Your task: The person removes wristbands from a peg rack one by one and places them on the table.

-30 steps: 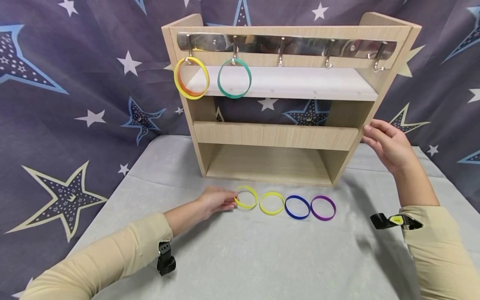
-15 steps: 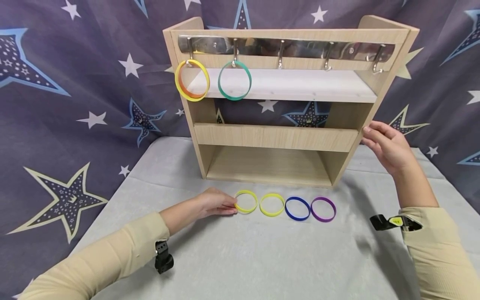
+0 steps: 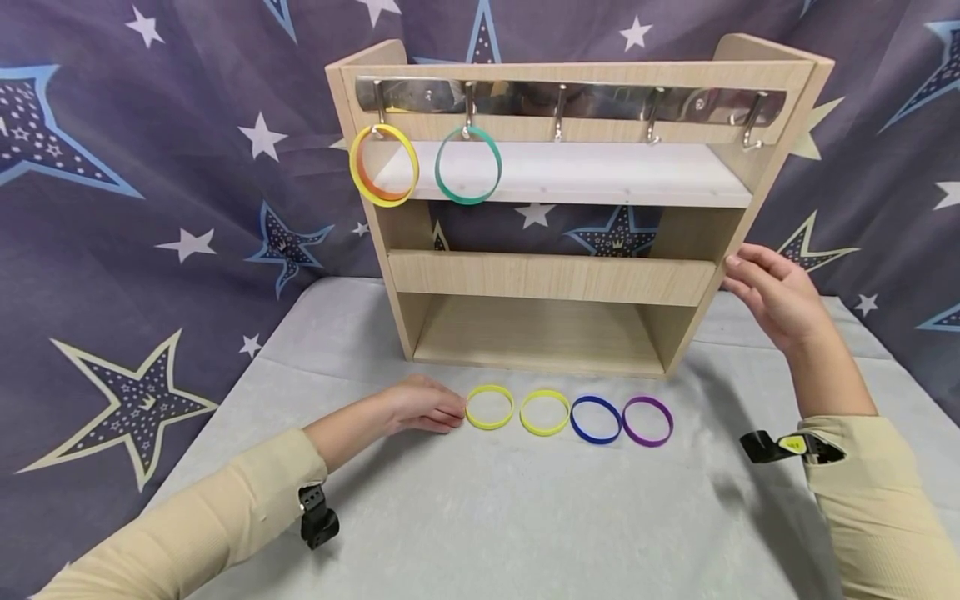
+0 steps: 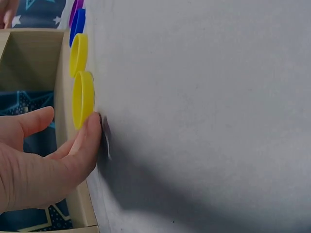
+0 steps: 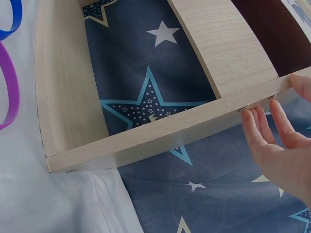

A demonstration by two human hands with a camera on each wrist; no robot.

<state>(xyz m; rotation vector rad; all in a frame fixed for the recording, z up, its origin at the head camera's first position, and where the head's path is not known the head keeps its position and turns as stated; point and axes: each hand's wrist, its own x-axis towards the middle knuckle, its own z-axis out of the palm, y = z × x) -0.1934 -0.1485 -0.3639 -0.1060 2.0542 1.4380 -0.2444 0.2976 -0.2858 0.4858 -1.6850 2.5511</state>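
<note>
My left hand (image 3: 426, 405) is low over the table, its fingertips against or right beside the left edge of a yellow wristband (image 3: 467, 408). In the left wrist view the thumb stands apart from the fingers (image 4: 90, 138), with nothing between them. A second yellow wristband (image 3: 522, 415), a blue one (image 3: 596, 440) and a purple one (image 3: 648, 443) continue the row on the cloth. At the right side of the wooden shelf (image 3: 551, 277), my right hand (image 3: 783, 296) touches the side panel (image 5: 160, 138). Its fingertips press the outer face, the thumb near the front edge.
A metal hook rail (image 3: 517, 98) runs along the shelf's top front. A yellow wristband (image 3: 414, 158) and an orange one (image 3: 363, 171) hang on its leftmost hook, a green one (image 3: 499, 158) beside them. Star-patterned cloth (image 3: 150, 275) hangs behind the grey table cover (image 3: 525, 525).
The leftmost yellow wristband, pinched and tilted a second ago, now lies flat in the row. My left hand has released it and drawn slightly left. My right hand stays at the panel.
</note>
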